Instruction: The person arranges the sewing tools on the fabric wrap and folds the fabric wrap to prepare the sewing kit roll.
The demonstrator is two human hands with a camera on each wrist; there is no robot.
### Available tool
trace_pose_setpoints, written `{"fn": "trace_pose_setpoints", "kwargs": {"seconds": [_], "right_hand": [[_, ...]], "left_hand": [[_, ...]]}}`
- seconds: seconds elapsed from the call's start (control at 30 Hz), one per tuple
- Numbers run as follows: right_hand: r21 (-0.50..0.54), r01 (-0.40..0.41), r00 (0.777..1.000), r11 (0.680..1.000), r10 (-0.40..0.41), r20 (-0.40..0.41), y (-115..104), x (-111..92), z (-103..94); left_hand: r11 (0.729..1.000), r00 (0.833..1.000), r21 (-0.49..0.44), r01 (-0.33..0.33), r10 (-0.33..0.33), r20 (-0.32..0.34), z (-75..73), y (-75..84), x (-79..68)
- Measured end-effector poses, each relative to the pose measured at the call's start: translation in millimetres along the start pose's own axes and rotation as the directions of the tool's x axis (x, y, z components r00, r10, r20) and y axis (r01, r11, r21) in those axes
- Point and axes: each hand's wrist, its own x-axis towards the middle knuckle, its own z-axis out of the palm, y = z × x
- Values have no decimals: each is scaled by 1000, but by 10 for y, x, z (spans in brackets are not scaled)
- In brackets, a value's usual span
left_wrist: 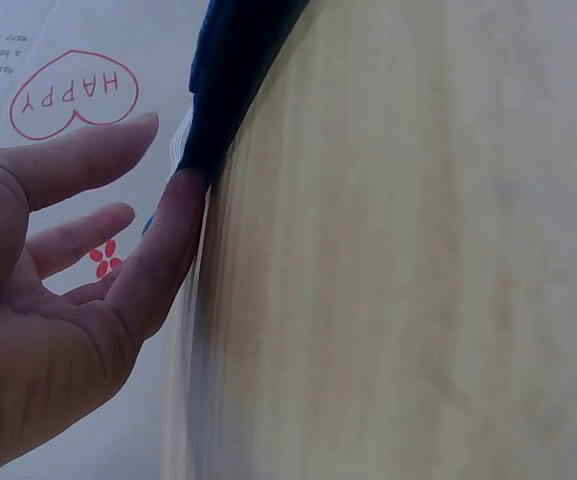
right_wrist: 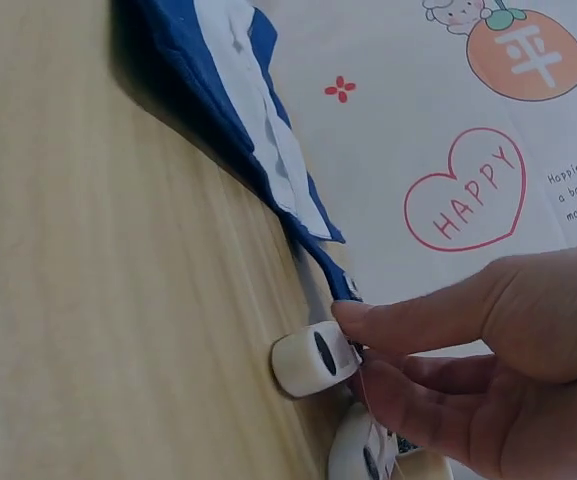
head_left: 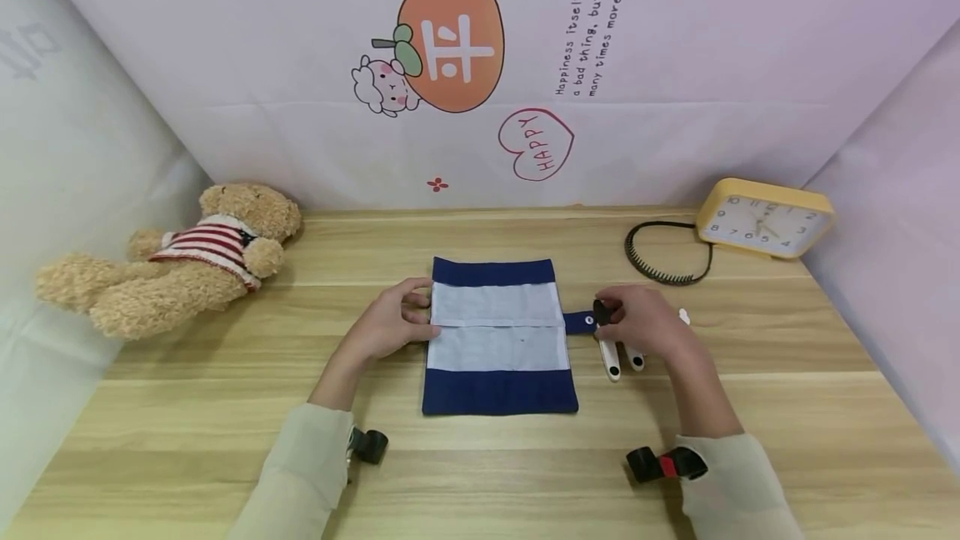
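Note:
A navy and pale-grey fabric case (head_left: 498, 394) lies unfolded, its snap strap (head_left: 577, 322) sticking out to the right. At its left edge is my left hand (head_left: 392, 319), fingers spread and loosely bent; in the left wrist view one fingertip (left_wrist: 183, 190) touches the navy edge. Beside the strap, my right hand (head_left: 641, 322) pinches a white-handled piece with a dark top (head_left: 602, 312). Two white handles (right_wrist: 308, 360) with black oval marks show below the fingers in the right wrist view. I cannot tell what kind of tool they belong to; their far ends are hidden by the hand.
A teddy bear (head_left: 202, 261) in a striped shirt lies at the back left. At the back right stand a yellow clock (head_left: 765, 219) and a black toothed headband (head_left: 633, 252). A small white thing (head_left: 684, 316) peeks out behind the right hand. Printed white cloth (head_left: 300, 148) encloses the wooden table.

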Motion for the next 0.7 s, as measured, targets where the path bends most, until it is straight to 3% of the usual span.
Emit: {"fn": "trace_pose_setpoints", "kwargs": {"seconds": [0.2,0.7], "right_hand": [[-4,0,998,1000,0,62,-25,48,-11],[172,-47,999,984,42,34,-8,56,-14]], "left_hand": [[1000,1000,31,0,0,2,6,8,8],[1000,1000,-1,-18,18,17,-5,-40,47]]}}
